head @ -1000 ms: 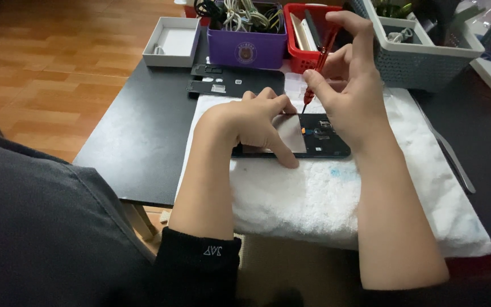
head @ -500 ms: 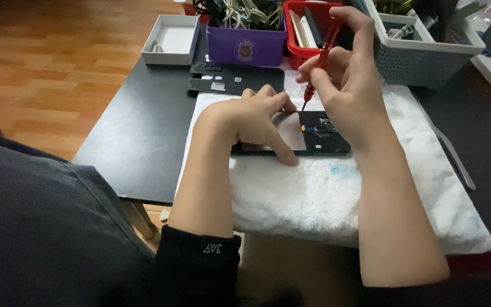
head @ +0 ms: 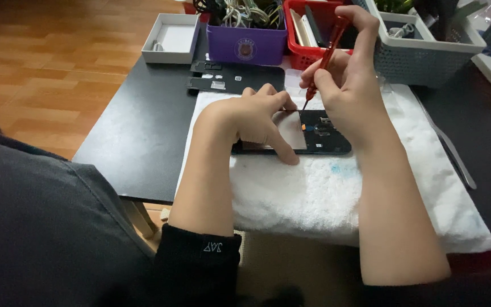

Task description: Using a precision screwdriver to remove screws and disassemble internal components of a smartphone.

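Left hand (head: pixel 254 116) presses flat on opened phone (head: pixel 313 133), right hand (head: pixel 348 85) grips red screwdriver (head: pixel 326 57) w/ fingertips; phone's thin, probably fragile, best held by edges.

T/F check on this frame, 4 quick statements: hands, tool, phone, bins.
1. The right hand holds a slim red screwdriver, tip down on the opened black phone. True.
2. The left hand lies flat on the dark tabletop, away from the phone. False: it presses on the phone.
3. The phone lies on a white fluffy towel. True.
4. The purple plastic bin stands on the towel. False: it stands behind it on the black table.
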